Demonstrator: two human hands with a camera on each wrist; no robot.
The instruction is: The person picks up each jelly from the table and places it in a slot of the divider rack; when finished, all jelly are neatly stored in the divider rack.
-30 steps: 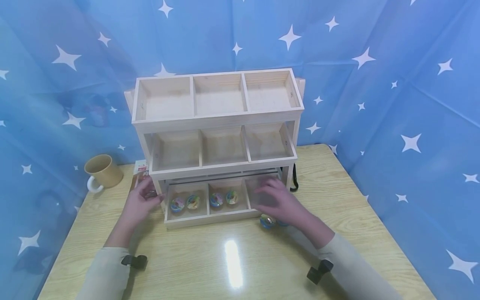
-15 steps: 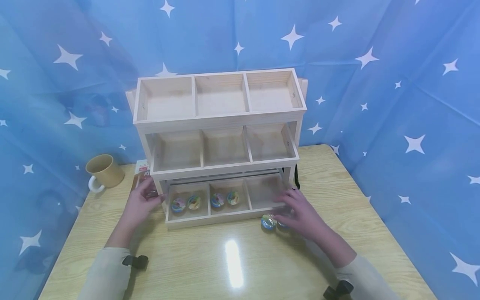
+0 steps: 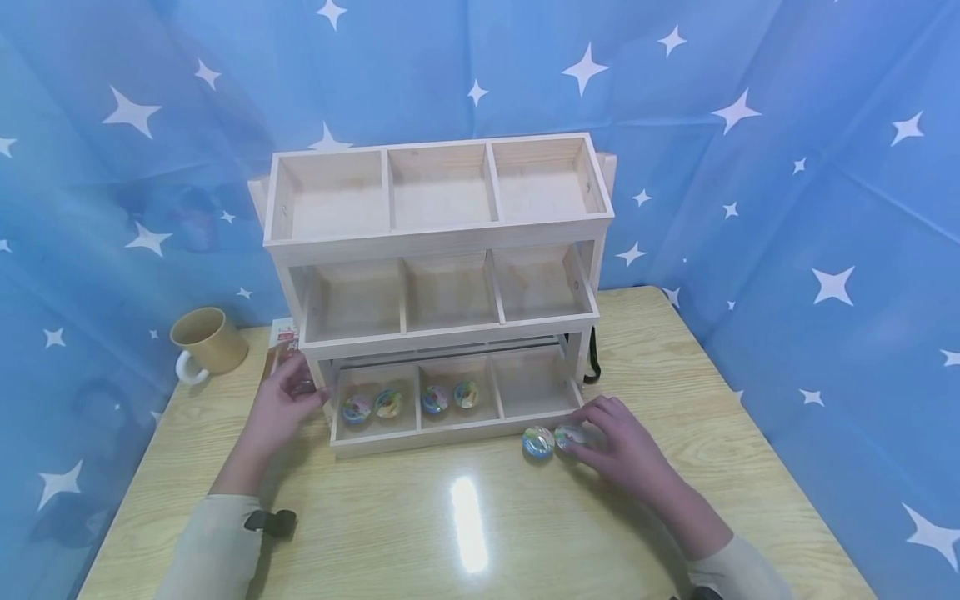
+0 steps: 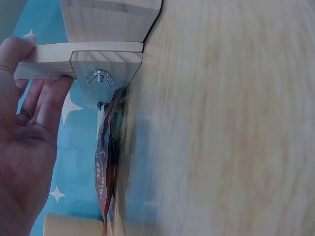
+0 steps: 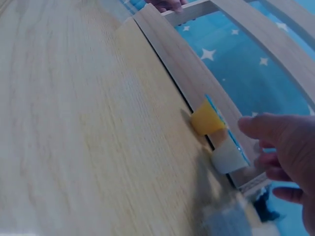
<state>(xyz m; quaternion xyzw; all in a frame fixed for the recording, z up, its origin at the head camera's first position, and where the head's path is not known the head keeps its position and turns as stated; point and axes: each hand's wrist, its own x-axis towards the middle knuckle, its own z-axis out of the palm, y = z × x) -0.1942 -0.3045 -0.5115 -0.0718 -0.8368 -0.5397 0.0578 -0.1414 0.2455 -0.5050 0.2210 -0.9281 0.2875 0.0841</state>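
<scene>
Gripping the side post of the wooden rack [image 3: 438,240] with the left hand [image 3: 279,407], with thumb on one side and fingers on the other. Holding nothing with the right hand [image 3: 622,446]; spreading thumb and fingers loosely just above and to the right of the pale cup [image 5: 229,157], with no contact visible in the right wrist view. Finding that cup upright on the table [image 3: 360,517], lid up, just outside the front board of the lower tray [image 3: 450,434], near its right end. Taking bearings from the grip: lying below and slightly left of the right fingertips. Reading no long axis across the tabletop, only a squat round form narrowing toward the base. Rating the right hand as much the nearer, the left being well apart at the opposite end. Marking the yellow cup [image 5: 208,118] just beside, on the left-hand side; judging the gap between both cups tight for a thumb. Counting four more cups [image 3: 356,408] inside the tray, two in the left compartment, two in the middle.
</scene>
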